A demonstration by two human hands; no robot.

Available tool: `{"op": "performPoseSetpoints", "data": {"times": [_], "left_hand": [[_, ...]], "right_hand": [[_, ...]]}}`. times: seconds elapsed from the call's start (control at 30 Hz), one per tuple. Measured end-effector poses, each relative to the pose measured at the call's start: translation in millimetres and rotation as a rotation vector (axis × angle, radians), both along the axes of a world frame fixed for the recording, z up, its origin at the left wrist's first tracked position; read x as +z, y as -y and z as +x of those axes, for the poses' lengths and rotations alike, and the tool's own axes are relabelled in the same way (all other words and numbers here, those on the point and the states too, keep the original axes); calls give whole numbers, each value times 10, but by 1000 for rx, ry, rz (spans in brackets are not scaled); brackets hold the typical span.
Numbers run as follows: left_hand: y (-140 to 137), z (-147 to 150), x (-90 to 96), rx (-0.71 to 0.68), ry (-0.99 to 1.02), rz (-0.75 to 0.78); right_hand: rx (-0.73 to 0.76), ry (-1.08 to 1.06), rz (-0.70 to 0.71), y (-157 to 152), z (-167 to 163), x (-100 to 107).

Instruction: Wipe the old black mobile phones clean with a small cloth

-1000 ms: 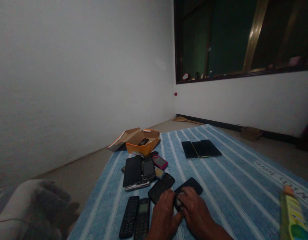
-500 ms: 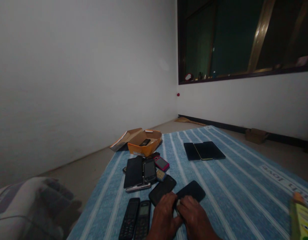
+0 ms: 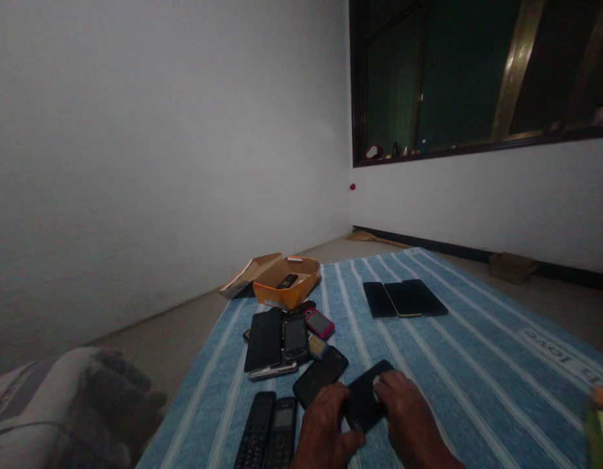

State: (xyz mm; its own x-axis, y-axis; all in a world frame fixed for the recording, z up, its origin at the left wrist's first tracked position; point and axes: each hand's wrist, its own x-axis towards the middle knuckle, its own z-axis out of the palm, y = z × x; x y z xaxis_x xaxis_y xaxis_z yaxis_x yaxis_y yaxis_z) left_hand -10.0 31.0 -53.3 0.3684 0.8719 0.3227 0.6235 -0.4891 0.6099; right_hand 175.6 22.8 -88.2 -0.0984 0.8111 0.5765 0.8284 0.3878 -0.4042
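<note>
Head view. My left grip (image 3: pixel 325 420) is closed on the near-left part of a black smartphone (image 3: pixel 367 398), fingers at the left edge and thumb at the near corner. My right grip (image 3: pixel 406 407) pinches a small whitish piece (image 3: pixel 376 384) against the right side of the same unit. The black smartphone lies between the two grips, tilted in plan, its far end pointing away and to the right.

Directly beyond my left grip, just beside the fingers, lies a second dark phone (image 3: pixel 319 378). To the left of that grip, two keypad phones (image 3: pixel 256 426) lie side by side. Farther out and left are a black flat device (image 3: pixel 264 340), a dark touchscreen phone (image 3: pixel 295 337), a small phone with a yellowish keypad (image 3: pixel 317 346) and a pink phone (image 3: pixel 319 323). Behind this group is an open orange box (image 3: pixel 280 297) containing one small phone (image 3: pixel 287 281).

Well beyond my right grip, three dark slabs (image 3: pixel 403 300) form a row. All rest on a blue striped cloth (image 3: pixel 457 384).
</note>
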Motion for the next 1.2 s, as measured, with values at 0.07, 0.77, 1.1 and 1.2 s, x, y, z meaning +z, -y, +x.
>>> {"op": "performPoseSetpoints", "data": {"times": [0.07, 0.77, 1.1, 1.2], "left_hand": [[8, 1, 37, 1, 0, -30], [76, 45, 277, -101, -1, -124], [37, 47, 222, -97, -11, -162], [26, 37, 188, -104, 25, -129]], "right_hand": [[-41, 20, -38, 0, 100, 74], [157, 78, 79, 166, -220, 204], [214, 83, 5, 186, -249, 249], [256, 75, 44, 187, -350, 238]]}}
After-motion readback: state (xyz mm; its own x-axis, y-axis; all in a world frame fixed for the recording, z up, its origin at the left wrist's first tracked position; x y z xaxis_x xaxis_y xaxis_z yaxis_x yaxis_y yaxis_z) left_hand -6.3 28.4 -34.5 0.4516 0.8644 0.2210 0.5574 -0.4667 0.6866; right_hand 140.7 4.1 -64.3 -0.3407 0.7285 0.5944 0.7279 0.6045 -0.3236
